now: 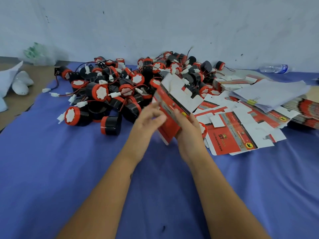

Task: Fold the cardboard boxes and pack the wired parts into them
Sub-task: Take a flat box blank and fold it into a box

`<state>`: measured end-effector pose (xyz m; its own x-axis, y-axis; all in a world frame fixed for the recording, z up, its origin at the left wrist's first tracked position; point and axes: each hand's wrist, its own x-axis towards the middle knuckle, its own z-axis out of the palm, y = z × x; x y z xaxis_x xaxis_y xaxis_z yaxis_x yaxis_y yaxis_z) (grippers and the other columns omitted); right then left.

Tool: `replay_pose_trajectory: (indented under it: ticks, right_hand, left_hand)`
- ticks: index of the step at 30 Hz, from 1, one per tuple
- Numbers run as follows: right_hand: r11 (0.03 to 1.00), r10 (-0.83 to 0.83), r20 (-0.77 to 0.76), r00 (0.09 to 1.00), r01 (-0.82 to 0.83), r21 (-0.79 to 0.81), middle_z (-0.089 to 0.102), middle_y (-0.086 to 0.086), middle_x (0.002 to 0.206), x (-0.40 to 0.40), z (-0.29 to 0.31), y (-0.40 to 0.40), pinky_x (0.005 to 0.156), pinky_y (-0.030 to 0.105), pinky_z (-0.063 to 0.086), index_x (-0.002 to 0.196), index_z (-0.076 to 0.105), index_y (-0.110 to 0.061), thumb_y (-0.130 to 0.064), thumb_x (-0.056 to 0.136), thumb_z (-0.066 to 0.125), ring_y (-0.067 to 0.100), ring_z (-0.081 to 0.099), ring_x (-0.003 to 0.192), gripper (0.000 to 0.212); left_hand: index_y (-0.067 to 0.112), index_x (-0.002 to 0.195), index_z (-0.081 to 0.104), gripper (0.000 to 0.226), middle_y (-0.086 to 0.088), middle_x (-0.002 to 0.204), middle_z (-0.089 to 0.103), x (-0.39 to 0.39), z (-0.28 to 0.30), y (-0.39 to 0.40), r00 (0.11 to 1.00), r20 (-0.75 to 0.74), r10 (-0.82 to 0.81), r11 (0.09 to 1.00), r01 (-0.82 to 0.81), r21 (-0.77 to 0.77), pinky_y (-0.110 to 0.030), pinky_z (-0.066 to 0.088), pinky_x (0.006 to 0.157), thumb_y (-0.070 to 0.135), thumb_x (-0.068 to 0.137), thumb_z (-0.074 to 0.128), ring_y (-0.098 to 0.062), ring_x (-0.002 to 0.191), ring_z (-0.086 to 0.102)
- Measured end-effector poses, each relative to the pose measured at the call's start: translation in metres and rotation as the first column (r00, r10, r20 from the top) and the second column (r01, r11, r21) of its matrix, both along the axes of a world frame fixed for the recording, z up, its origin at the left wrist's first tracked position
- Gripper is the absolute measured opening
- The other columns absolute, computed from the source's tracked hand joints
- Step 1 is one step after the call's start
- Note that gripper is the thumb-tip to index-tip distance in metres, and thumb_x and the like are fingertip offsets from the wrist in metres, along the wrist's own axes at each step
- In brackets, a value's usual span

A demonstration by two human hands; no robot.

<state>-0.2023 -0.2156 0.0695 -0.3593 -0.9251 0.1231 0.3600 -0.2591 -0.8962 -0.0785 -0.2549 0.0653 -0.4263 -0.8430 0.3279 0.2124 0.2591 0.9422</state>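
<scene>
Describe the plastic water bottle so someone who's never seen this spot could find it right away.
Start at the blue cloth covering the floor and follow it to the far right, where it meets the pale wall. Just beyond the flat box blanks and the stack of white paper, the water bottle lies on its side. It is the only clear item there, with a blue label.

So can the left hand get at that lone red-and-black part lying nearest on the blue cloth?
Probably yes: the part lies apart from the pile with bare cloth before it, but the left hand must first release the box.
</scene>
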Motion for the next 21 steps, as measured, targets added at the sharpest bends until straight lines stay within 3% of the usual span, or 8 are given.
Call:
replay_pose_trajectory:
  ticks: [2, 4, 7, 10, 13, 14, 16, 21]
  right_hand:
    - [0.999, 0.042, 0.039, 0.998, -0.042, -0.024, 0.073, 0.004, 0.110, -0.004, -0.001, 0.004, 0.095, 0.042, 0.053, 0.111, 0.069, -0.021, -0.017, 0.094, 0.061, 0.022, 0.068, 0.105, 0.019]
    - [0.992, 0.109, 0.005, 0.994, -0.108, -0.063, 0.073, 0.005, 0.112, -0.003, -0.001, 0.008, 0.097, 0.044, 0.053, 0.106, 0.073, -0.024, -0.016, 0.091, 0.063, 0.024, 0.068, 0.108, 0.020]
    - [0.991, 0.119, -0.143, 0.983, -0.127, -0.049, 0.072, 0.002, 0.115, 0.006, -0.001, 0.011, 0.101, 0.047, 0.049, 0.104, 0.074, -0.031, -0.016, 0.094, 0.062, 0.021, 0.066, 0.112, 0.022]
    - [0.998, -0.040, -0.289, 0.957, 0.026, -0.053, 0.074, -0.006, 0.108, 0.015, -0.003, 0.011, 0.094, 0.031, 0.054, 0.110, 0.069, -0.030, -0.012, 0.095, 0.062, 0.011, 0.067, 0.105, 0.024]
    - [0.991, -0.125, -0.378, 0.917, 0.097, -0.092, 0.073, -0.022, 0.097, 0.018, -0.004, 0.010, 0.079, 0.013, 0.052, 0.103, 0.066, -0.036, -0.007, 0.091, 0.066, -0.001, 0.067, 0.097, 0.031]
    - [0.991, -0.123, -0.412, 0.903, 0.092, -0.096, 0.072, -0.024, 0.095, 0.020, -0.005, 0.010, 0.078, 0.012, 0.051, 0.101, 0.065, -0.038, -0.006, 0.089, 0.067, -0.003, 0.067, 0.097, 0.034]
    - [0.994, -0.093, -0.444, 0.891, 0.053, -0.100, 0.072, -0.020, 0.099, 0.023, -0.008, 0.010, 0.082, 0.015, 0.051, 0.103, 0.064, -0.039, -0.006, 0.086, 0.071, 0.000, 0.066, 0.100, 0.038]
    - [0.999, -0.034, -0.437, 0.899, 0.016, -0.046, 0.072, -0.018, 0.105, 0.021, -0.010, 0.008, 0.080, 0.014, 0.052, 0.116, 0.062, -0.032, -0.025, 0.082, 0.077, -0.002, 0.066, 0.101, 0.037]
  left_hand:
    - [0.019, 0.109, 0.058, 0.026, 0.008, 0.133, 0.057, 0.001, 0.003, -0.003, 0.992, -0.095, 0.080, 0.996, -0.075, 0.050, -0.027, 0.047, 0.098, 0.030, 0.086, 0.062, -0.004, 0.125, 0.053]
    - [0.030, 0.126, 0.050, 0.045, 0.013, 0.130, 0.058, 0.005, 0.006, -0.008, 0.983, -0.144, 0.116, 0.993, -0.114, 0.019, -0.021, 0.050, 0.090, 0.030, 0.084, 0.067, -0.001, 0.121, 0.056]
    - [0.033, 0.141, 0.042, 0.067, 0.004, 0.143, 0.052, 0.013, 0.011, -0.011, 0.973, -0.181, 0.142, 0.989, -0.147, -0.015, -0.025, 0.051, 0.094, 0.043, 0.080, 0.070, -0.007, 0.127, 0.054]
    - [0.042, 0.133, 0.048, 0.052, 0.008, 0.145, 0.049, 0.019, 0.015, -0.010, 0.967, -0.118, 0.226, 0.964, -0.240, -0.114, -0.034, 0.042, 0.110, 0.057, 0.084, 0.060, -0.006, 0.134, 0.046]
    - [0.033, 0.117, 0.048, 0.031, 0.023, 0.111, 0.063, 0.017, 0.015, -0.006, 0.953, -0.163, 0.255, 0.955, -0.275, -0.111, -0.017, 0.047, 0.090, 0.047, 0.091, 0.058, 0.008, 0.104, 0.058]
    - [0.029, 0.112, 0.046, 0.026, 0.021, 0.102, 0.063, 0.015, 0.015, -0.006, 0.948, -0.196, 0.252, 0.960, -0.270, -0.071, -0.013, 0.048, 0.082, 0.041, 0.092, 0.057, 0.008, 0.093, 0.060]
    - [0.025, 0.108, 0.046, 0.020, 0.011, 0.100, 0.063, 0.013, 0.013, -0.007, 0.930, -0.241, 0.277, 0.960, -0.281, 0.020, -0.015, 0.050, 0.077, 0.035, 0.095, 0.058, 0.003, 0.090, 0.063]
    - [0.023, 0.100, 0.050, 0.015, 0.003, 0.093, 0.063, 0.019, 0.014, -0.012, 0.870, -0.312, 0.381, 0.925, -0.363, 0.115, -0.035, 0.052, 0.084, 0.030, 0.095, 0.061, -0.014, 0.093, 0.062]
